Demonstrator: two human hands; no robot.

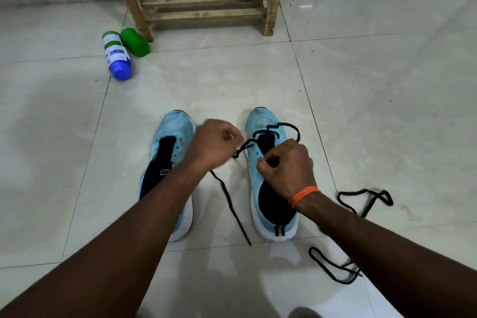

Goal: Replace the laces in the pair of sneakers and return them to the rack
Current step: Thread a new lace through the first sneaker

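Lacing is early: left sneaker (pixel 170 131) sits bare on the floor (pixel 361 111), my left hand (pixel 214 144) gripping the black lace (pixel 237 214) in curled fingers. My right hand (pixel 286 165) pinches the right sneaker (pixel 260 121) at its eyelet edge; next I'd thread the tip through the following hole.

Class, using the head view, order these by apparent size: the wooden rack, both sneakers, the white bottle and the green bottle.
1. wooden rack, though cropped at the top.
2. sneaker on the left and sneaker on the right: alike, no ranking.
3. white bottle.
4. green bottle.
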